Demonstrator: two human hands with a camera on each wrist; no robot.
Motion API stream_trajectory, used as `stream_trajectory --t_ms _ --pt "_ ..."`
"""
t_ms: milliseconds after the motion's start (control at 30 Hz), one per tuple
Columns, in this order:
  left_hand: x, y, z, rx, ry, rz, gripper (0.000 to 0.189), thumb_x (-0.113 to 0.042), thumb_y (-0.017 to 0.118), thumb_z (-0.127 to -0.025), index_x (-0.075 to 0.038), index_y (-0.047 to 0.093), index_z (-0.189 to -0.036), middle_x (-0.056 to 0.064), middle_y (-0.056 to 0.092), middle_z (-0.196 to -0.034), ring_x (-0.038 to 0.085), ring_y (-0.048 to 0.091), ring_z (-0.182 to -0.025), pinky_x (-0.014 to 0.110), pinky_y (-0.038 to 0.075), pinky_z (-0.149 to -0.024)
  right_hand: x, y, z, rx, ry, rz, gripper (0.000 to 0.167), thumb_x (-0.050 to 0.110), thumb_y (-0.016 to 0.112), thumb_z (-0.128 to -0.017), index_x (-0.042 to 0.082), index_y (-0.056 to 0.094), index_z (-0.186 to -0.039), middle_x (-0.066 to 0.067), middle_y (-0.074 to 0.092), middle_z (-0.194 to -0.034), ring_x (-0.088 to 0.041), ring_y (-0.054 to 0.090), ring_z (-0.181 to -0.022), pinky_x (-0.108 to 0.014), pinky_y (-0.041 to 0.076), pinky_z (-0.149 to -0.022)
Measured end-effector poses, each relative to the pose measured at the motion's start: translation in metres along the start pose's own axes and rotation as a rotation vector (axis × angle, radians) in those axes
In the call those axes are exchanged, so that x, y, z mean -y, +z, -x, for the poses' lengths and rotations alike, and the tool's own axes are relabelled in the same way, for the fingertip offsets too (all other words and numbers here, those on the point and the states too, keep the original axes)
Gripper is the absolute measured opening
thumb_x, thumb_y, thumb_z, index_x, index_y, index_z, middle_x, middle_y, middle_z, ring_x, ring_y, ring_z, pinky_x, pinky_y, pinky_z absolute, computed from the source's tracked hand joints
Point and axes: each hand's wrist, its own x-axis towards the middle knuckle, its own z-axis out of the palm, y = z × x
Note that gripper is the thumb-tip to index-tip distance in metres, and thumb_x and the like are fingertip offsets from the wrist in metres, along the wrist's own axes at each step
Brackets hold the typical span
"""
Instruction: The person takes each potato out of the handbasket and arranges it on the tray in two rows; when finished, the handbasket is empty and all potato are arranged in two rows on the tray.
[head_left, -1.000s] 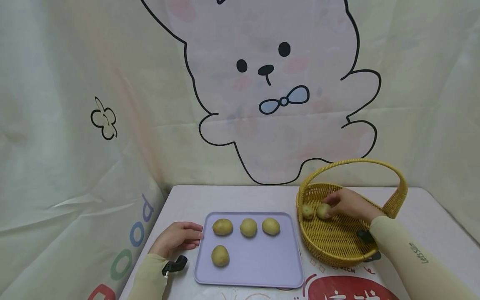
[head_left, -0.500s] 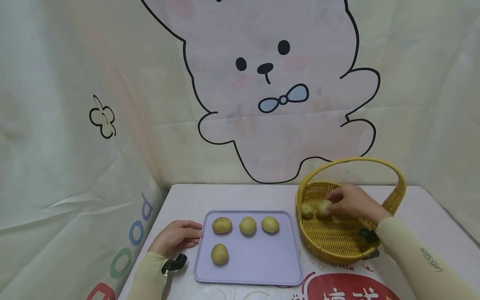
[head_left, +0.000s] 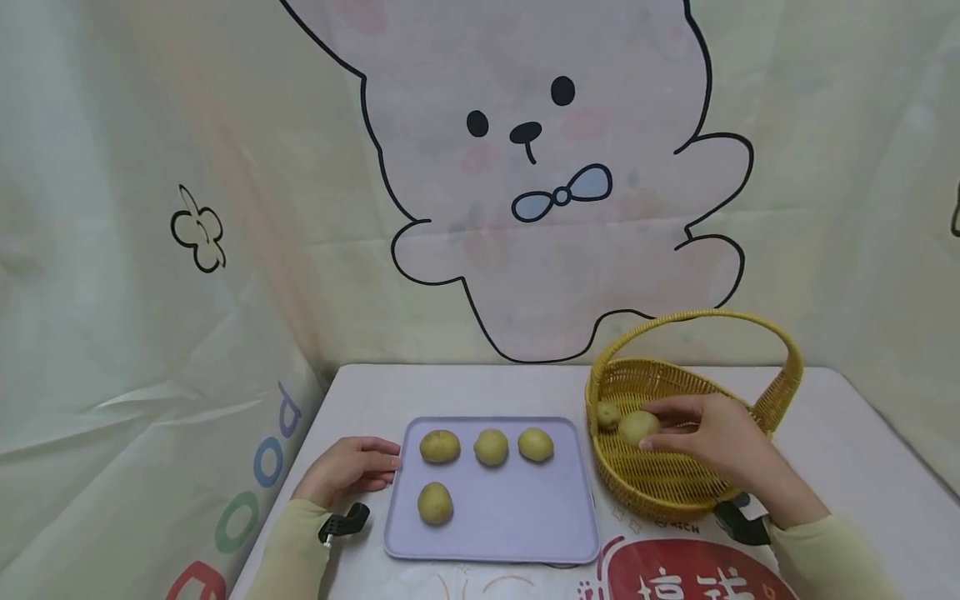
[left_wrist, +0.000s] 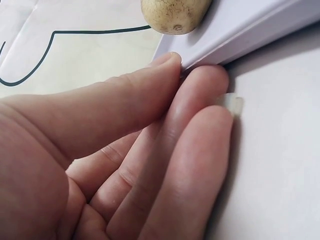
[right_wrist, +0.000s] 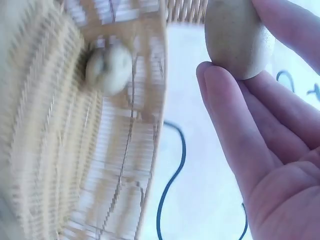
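In the head view my right hand (head_left: 727,437) holds a potato (head_left: 639,428) between thumb and fingers, raised over the yellow wicker basket (head_left: 663,479). The right wrist view shows this potato (right_wrist: 237,37) gripped by its sides, and a second potato (right_wrist: 109,69) lying in the basket. That second potato (head_left: 607,415) sits by the basket's left wall in the head view. My left hand (head_left: 348,468) is at the left edge of the lilac tray (head_left: 517,521); up close, thumb and fingers (left_wrist: 200,90) pinch its rim. Several potatoes (head_left: 491,447) lie on the tray.
The basket's tall arched handle (head_left: 701,315) rises above its opening. A white printed cloth (head_left: 457,392) covers the table, and a curtain with a cartoon bear (head_left: 558,250) hangs behind it. Black wrist cameras (head_left: 345,523) are worn on both arms.
My right hand has lifted the potato from the basket's floor and drawn back toward me. The left hand stays at the tray's edge. The head view has shifted slightly.
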Motion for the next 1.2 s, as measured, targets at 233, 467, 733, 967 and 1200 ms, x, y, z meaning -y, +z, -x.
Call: stream_trajectory --t_ms 233,467,733,967,1200 --pt "0.001 -0.003 -0.001 0.006 0.000 0.008 0.044 -0.019 0.084 -0.094 0.003 0.072 -0.130 0.003 0.080 -0.094 0.009 0.075 -0.081 0.023 0.064 -0.073 0.029 0.041 0.008 0.056 0.005 -0.196 0.051 0.037 0.097 -0.081 0.010 0.081 -0.121 -0.007 0.081 -0.115 -0.011 0.078 -0.093 -0.020 0.064 -0.076" --pt "-0.001 -0.001 -0.003 0.007 0.012 0.022 0.044 -0.018 0.084 -0.094 0.004 0.072 -0.130 0.003 0.080 -0.094 0.009 0.076 -0.081 0.024 0.065 -0.074 0.056 0.085 -0.003 0.112 -0.018 -0.294 0.049 0.033 0.098 -0.079 0.012 0.081 -0.120 -0.007 0.079 -0.117 -0.014 0.078 -0.096 -0.020 0.064 -0.077" --pt "0.001 0.000 -0.006 0.002 -0.006 0.032 0.042 -0.018 0.084 -0.094 0.002 0.073 -0.129 0.003 0.080 -0.094 0.009 0.075 -0.079 0.025 0.065 -0.074 0.068 0.141 -0.024 0.122 -0.141 -0.342 0.045 0.024 0.099 -0.078 0.005 0.081 -0.115 -0.005 0.080 -0.104 -0.013 0.078 -0.091 -0.017 0.063 -0.077" --pt "0.003 -0.002 -0.006 0.010 0.008 0.034 0.042 -0.018 0.083 -0.095 0.003 0.072 -0.130 0.003 0.080 -0.094 0.009 0.076 -0.080 0.024 0.065 -0.073 0.077 0.168 -0.024 0.147 -0.131 -0.363 0.046 0.024 0.100 -0.076 0.005 0.081 -0.112 -0.003 0.079 -0.097 -0.015 0.078 -0.086 -0.018 0.062 -0.074" --pt "0.002 -0.003 -0.005 0.003 0.004 0.040 0.042 -0.016 0.082 -0.095 0.004 0.071 -0.130 0.003 0.080 -0.094 0.009 0.075 -0.080 0.024 0.065 -0.073 0.085 0.187 -0.020 0.190 -0.110 -0.375 0.047 0.021 0.100 -0.075 0.003 0.080 -0.113 -0.003 0.080 -0.097 -0.014 0.076 -0.086 -0.019 0.061 -0.074"
